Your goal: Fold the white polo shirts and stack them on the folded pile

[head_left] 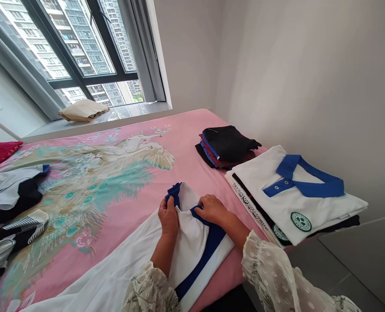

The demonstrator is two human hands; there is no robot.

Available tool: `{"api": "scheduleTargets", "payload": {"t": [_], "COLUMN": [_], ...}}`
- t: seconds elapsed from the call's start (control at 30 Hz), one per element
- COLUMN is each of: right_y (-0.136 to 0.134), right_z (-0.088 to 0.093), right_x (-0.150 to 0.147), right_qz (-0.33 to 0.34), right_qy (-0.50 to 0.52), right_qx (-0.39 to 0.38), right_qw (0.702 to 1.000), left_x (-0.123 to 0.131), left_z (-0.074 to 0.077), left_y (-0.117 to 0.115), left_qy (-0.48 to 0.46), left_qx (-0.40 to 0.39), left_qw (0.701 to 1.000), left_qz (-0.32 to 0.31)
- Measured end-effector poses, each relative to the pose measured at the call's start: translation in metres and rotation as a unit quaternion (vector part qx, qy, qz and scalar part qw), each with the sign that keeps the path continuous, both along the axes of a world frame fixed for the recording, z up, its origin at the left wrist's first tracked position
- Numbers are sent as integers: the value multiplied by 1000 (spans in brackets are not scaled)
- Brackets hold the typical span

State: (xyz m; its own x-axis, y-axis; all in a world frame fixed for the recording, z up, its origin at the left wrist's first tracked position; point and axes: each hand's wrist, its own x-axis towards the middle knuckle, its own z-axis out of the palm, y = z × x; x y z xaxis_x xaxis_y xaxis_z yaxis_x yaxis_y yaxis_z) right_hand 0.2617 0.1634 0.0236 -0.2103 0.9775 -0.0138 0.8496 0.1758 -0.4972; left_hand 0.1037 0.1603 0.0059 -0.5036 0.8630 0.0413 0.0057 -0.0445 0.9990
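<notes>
A white garment with blue trim lies on the pink bedspread in front of me. My left hand pinches a bunched fold of its white cloth, just below a blue trimmed corner. My right hand is closed on the blue-edged fold to the right. Both hands hold the same garment close together.
A stack of folded shirts topped by a white polo with a blue collar sits at the bed's right edge. Behind it lies a dark folded pile. Unfolded clothes lie at the left. A cushion rests on the window sill.
</notes>
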Motion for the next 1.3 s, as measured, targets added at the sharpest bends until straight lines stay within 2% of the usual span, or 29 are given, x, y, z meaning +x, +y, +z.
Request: {"api": "scheduleTargets", "payload": {"t": [0.07,0.17,0.3,0.37,0.47,0.57,0.63,0.7,0.77,0.83,0.87,0.97,1.07,1.2,1.3], "right_y": [-12,-29,-44,-51,-61,-62,-54,-41,-29,-23,-22,-29,-31,-17,-6], "right_z": [3,9,7,7,18,32,33,25,11,-3,-9,-17,-17,-18,-23], "right_x": [6,14,25,27,27,26,27,31,37,44,47,48,39,26,24], "right_qz": [-11,-59,-99,-97,-56,-4,-4,-50,-113,-146,-145,-122,-113,-75,-54], "right_qy": [33,170,312,355,400,408,390,327,224,134,104,61,54,77,122], "right_qx": [14,22,-22,-40,-32,-4,15,21,7,-22,-37,-67,-67,-71,-98], "right_qw": [999,983,945,929,914,913,920,944,968,980,983,988,990,992,986], "left_x": [1,4,2,-2,-9,-18,-23,-28,-30,-28,-26,-15,-7,-6,-5], "left_z": [3,12,21,24,29,35,37,36,33,28,25,11,-8,-22,-17], "left_y": [-3,-7,-6,-3,-5,-13,-18,-20,-23,-30,-36,-62,-85,-91,-91], "left_qy": [5,37,94,108,115,203,338,457,518,539,553,606,638,638,615], "left_qx": [-4,-17,-67,-99,-126,-91,-61,-63,-87,-89,-74,-27,-45,-64,-76], "left_qw": [1000,995,960,938,920,905,869,825,807,807,800,755,726,728,742], "left_qz": [-27,-92,-254,-313,-354,-363,-358,-327,-268,-223,-221,-250,-251,-243,-258]}}
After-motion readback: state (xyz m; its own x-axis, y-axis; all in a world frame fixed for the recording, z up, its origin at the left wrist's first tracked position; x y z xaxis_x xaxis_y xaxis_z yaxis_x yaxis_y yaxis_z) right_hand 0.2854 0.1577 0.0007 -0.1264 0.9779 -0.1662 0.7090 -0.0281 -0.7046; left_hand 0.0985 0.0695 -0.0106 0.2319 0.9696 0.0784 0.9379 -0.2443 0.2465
